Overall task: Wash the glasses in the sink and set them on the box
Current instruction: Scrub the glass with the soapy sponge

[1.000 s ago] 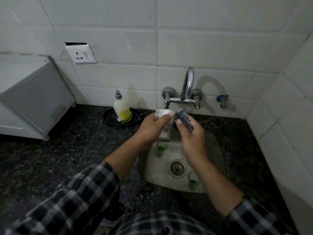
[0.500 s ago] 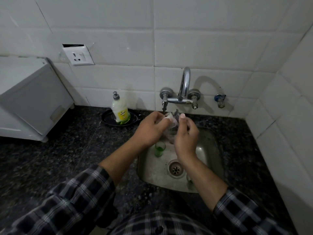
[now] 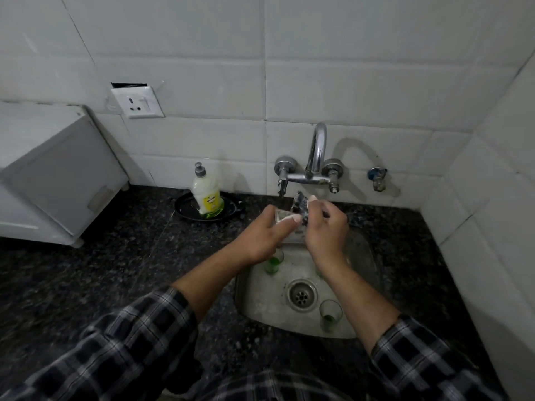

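Washing looks barely begun. Above the sink (image 3: pixel 249 299), the left hand (image 3: pixel 260 235) wraps its grip round a soapy glass (image 3: pixel 285 219) and the right hand (image 3: pixel 325 227) pinches a scrubber (image 3: pixel 299 202) at its rim. A second glass (image 3: pixel 273 263) and third glass (image 3: pixel 330 315) wait in the sink. None shows on the box (image 3: pixel 58 175), left of the sink.

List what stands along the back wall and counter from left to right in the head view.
White box → wall socket → soap bottle on its black dish → tap → small valve.
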